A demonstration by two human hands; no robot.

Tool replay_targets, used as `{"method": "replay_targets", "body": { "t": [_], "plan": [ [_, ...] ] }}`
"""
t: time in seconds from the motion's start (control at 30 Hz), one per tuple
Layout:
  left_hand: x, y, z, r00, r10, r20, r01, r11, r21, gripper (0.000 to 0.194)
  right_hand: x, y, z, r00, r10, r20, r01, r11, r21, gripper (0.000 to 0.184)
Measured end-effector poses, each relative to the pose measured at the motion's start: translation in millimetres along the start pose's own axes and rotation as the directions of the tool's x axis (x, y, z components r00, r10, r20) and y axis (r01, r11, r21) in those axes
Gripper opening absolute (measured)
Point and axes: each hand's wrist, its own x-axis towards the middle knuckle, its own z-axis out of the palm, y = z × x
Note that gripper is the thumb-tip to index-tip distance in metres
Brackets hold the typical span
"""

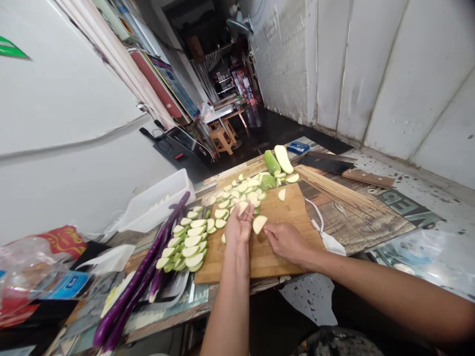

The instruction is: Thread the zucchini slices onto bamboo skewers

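Note:
On the wooden cutting board (297,212), my left hand (239,228) is turned palm up, fingers curled at a pale green-edged zucchini slice (243,206). My right hand (285,241) is closed in a pinch on a thin bamboo skewer, most of it hidden by the fingers. A half-round zucchini slice (260,224) is on the skewer between the two hands, and the skewer's far part crosses my left palm. Beyond the hands lie loose zucchini slices (243,187). Threaded-looking rows of zucchini slices (193,241) are stacked at the board's left edge.
Bare bamboo skewers (334,190) and a cleaver (345,170) lie right of the board. Zucchini halves (283,159) rest at its far edge. Long purple eggplants (139,282) and a white plastic bin (156,200) stand left. A wall (371,69) rises on the right.

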Motion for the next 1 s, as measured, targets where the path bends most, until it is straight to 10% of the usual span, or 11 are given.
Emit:
{"method": "replay_targets", "body": {
  "t": [1.0],
  "plan": [
    [-6,-7,6.7,0.998,-0.018,0.057,0.010,0.990,0.139,0.018,25,-7,-1,0.999,0.049,0.016,-0.048,0.996,-0.071,0.029]
  ]
}}
